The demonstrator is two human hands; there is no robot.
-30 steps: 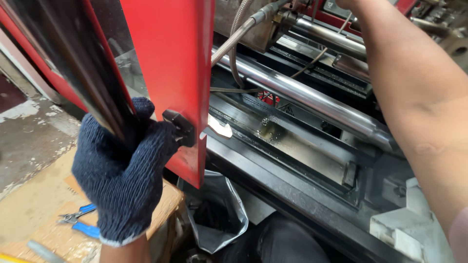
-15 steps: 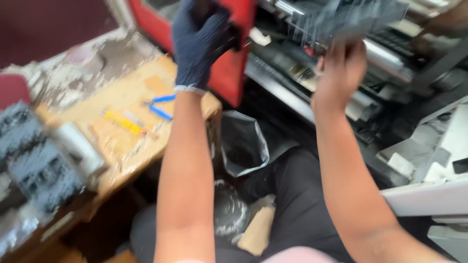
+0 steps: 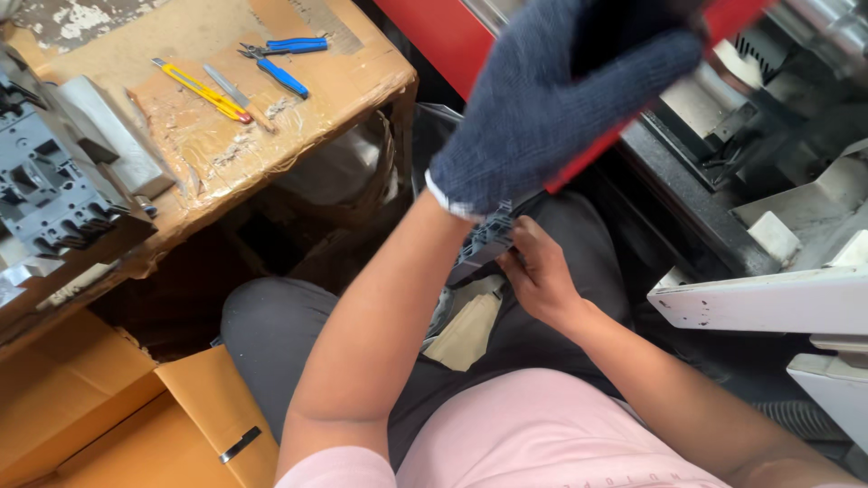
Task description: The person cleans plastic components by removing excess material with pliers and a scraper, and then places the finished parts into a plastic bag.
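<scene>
Far left I see grey moulded parts (image 3: 45,194) stacked at the edge of the cardboard-topped table (image 3: 344,99). On that table lie a yellow utility knife (image 3: 201,90), a slim grey blade tool (image 3: 233,93) touching it, and blue-handled pliers (image 3: 282,56) just beyond.

Moving right, my left hand (image 3: 551,113), in a dark knitted glove, is raised and closed around the lower edge of the red machine door (image 3: 434,36); the glove hides most of the grip, so I cannot tell how firmly the fingers wrap. Below it, my bare right hand (image 3: 542,276) is down at my lap, fingers pinched on a small grey plastic part (image 3: 488,242), which sits just beside my left forearm. Further right are the machine's dark frame and a white bracket (image 3: 759,303).

What worries me: the grey part is held only by fingertips, above a dark gap between my knees and the table, so a nudge from my left forearm could, I judge, knock it loose. The door is also supported one-handed; if the glove slips on the painted edge, it might swing.

Compared with half a second back, my right hand has come down from the machine bed to my lap, and the view has tilted lower, bringing the table tools closer.
</scene>
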